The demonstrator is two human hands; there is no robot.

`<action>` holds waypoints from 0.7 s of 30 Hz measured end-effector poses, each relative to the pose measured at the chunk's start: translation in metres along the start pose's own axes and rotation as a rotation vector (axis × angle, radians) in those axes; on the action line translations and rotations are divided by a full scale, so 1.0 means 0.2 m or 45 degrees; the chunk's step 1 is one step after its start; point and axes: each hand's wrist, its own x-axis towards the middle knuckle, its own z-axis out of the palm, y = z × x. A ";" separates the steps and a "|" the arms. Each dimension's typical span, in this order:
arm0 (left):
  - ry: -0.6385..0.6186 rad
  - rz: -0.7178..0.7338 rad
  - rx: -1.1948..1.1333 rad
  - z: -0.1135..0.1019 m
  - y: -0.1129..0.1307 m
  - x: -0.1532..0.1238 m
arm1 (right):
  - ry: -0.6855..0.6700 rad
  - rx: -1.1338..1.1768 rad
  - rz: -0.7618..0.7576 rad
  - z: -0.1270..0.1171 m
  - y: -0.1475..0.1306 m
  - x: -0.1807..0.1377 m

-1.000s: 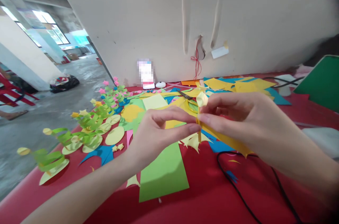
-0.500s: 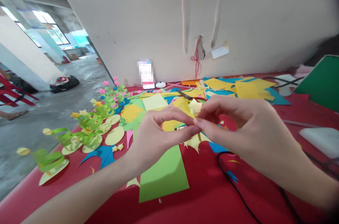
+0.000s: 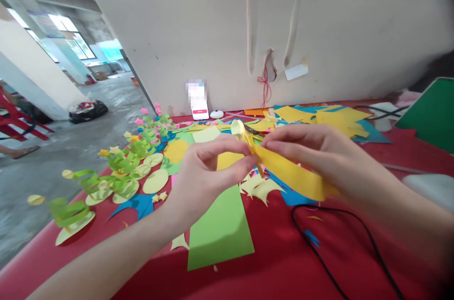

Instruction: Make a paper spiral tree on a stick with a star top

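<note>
My left hand [image 3: 216, 160] is closed, thumb and forefinger pinching the near end of a narrow yellow paper piece. A small, pale yellow curled paper piece [image 3: 237, 129] stands up just above those fingertips. My right hand [image 3: 315, 149] is closed too, its fingertips at the upper edge of a wide yellow paper strip [image 3: 294, 172], which slants down under that hand. Its contact with the strip is partly hidden. Below the hands lie pale yellow spiky paper scraps [image 3: 260, 186] and a light green paper sheet [image 3: 220, 234] on the red tabletop [image 3: 276, 262].
Curled green paper decorations on pale ovals [image 3: 76, 222] line the left edge. Scissors [image 3: 251, 130] lie behind the hands, near yellow sheets [image 3: 340, 120]. A phone [image 3: 199, 101] leans on the white board [image 3: 198, 30]. A black cable [image 3: 354, 219] loops at right.
A wide yellow strip now shows below my right hand. The pale yellow piece between my fingers has shifted left and turned. My left hand has moved slightly left.
</note>
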 end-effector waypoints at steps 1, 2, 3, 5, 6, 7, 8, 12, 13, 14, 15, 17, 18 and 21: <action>0.008 -0.002 -0.008 0.00 0.00 0.00 | -0.067 0.044 0.020 0.00 0.01 0.00; 0.016 0.000 -0.016 0.00 0.00 0.00 | -0.124 0.083 0.031 0.00 0.01 0.01; 0.026 0.008 -0.021 0.00 0.00 0.00 | -0.171 0.115 0.038 0.00 0.01 0.01; 0.047 0.034 -0.026 0.00 0.00 0.00 | -0.254 0.154 0.039 0.01 0.01 0.00; 0.055 0.046 -0.026 0.00 -0.01 0.00 | -0.287 0.170 0.036 0.02 0.00 0.00; 0.061 0.053 -0.023 0.00 -0.01 0.00 | -0.312 0.192 0.031 0.02 0.00 0.00; 0.065 0.058 -0.026 0.00 -0.01 0.00 | -0.324 0.219 0.028 0.03 0.00 0.00; 0.035 0.010 -0.038 0.00 -0.01 0.00 | -0.277 0.328 0.021 0.06 -0.01 -0.01; 0.026 -0.007 -0.037 0.00 -0.01 0.00 | -0.262 0.332 0.020 0.06 -0.01 -0.01; 0.023 -0.018 -0.034 0.00 -0.01 -0.01 | -0.253 0.325 0.021 0.07 -0.02 -0.02; 0.026 -0.022 -0.030 0.00 -0.01 -0.01 | -0.242 0.315 0.023 0.07 -0.02 -0.02; 0.038 -0.014 -0.029 0.01 0.00 -0.01 | -0.223 0.304 0.031 0.07 -0.02 -0.02; 0.039 -0.015 -0.028 0.01 0.00 -0.01 | -0.220 0.311 0.039 0.07 -0.02 -0.02; 0.006 -0.042 -0.043 0.00 -0.01 -0.01 | -0.242 0.346 0.071 0.07 -0.02 -0.02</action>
